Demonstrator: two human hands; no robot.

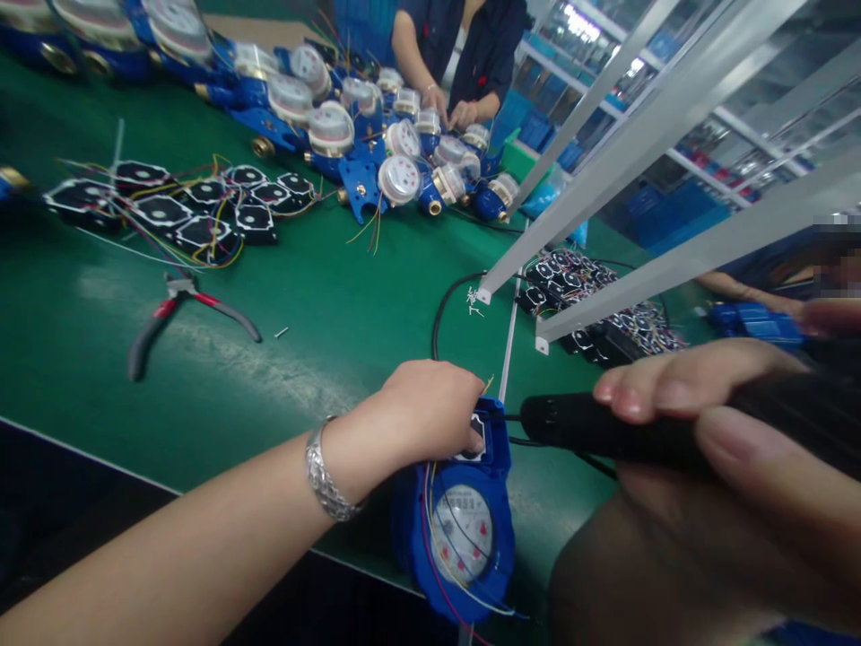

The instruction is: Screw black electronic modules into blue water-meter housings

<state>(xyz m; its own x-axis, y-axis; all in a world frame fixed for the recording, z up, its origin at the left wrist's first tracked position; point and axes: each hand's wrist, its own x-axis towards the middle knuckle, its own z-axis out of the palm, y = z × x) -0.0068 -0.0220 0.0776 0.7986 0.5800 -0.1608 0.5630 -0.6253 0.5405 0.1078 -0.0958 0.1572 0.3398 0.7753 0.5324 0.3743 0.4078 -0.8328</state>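
A blue water meter (501, 547) with a white dial lies near the table's front edge. My left hand (430, 408) is closed over its upper compartment, thumb pressed on a small black module (479, 440) with a white outline; some fingers are hidden behind the housing. Thin coloured wires (430, 516) run from there across the dial. My right hand (726, 422) grips a black electric screwdriver (605, 426), held nearly level. Its thin shaft points left and reaches the side of the compartment; the exact contact of the tip is hard to see.
Cutting pliers (180, 287) and a screw (281, 333) lie to the left, below wired black modules (161, 213). Several water meters (333, 130) crowd the back. Slanting metal posts (538, 242) stand near scattered screws (473, 298). Other people (464, 54) work opposite and at right.
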